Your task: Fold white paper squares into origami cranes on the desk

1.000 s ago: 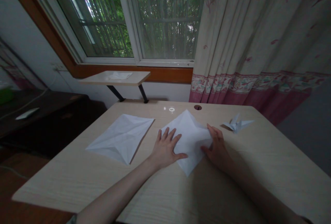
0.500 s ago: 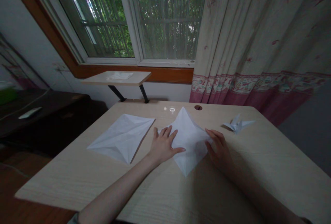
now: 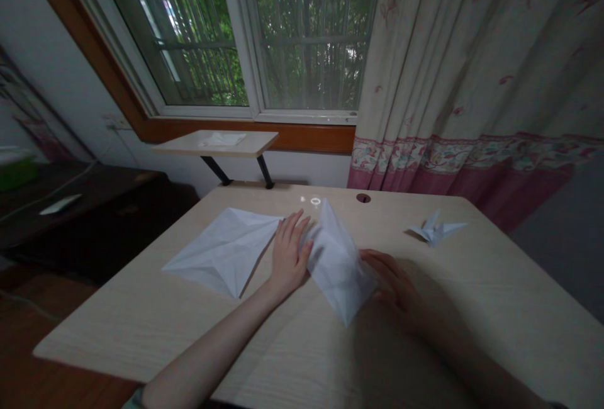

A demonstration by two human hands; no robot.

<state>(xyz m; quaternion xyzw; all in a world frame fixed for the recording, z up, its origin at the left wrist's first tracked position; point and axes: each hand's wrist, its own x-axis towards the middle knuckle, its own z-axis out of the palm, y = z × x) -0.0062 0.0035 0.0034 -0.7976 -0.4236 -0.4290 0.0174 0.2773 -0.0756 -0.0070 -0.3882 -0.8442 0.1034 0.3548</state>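
A folded white paper (image 3: 337,264), narrow and kite-shaped, stands partly raised along its middle on the pale wood-grain desk (image 3: 141,327). My left hand (image 3: 289,252) is turned on its side with the fingers together, pressing against the paper's left flank. My right hand (image 3: 394,286) lies in shadow, its fingers over the paper's lower right edge. Just left of my left hand lies a flat creased white paper (image 3: 221,248). A small white paper crane (image 3: 436,229) sits to the right, beyond reach of my fingers.
A small hole (image 3: 363,198) marks the desk's far edge. Behind it stands a small shelf table (image 3: 217,143) holding a paper (image 3: 221,139), below a window (image 3: 302,34) and a floral curtain (image 3: 462,82). A dark cabinet (image 3: 85,207) stands left.
The paper has narrowed and risen along its middle. My left hand has turned on its side against its left flank. My right hand has moved lower and further over the right edge.
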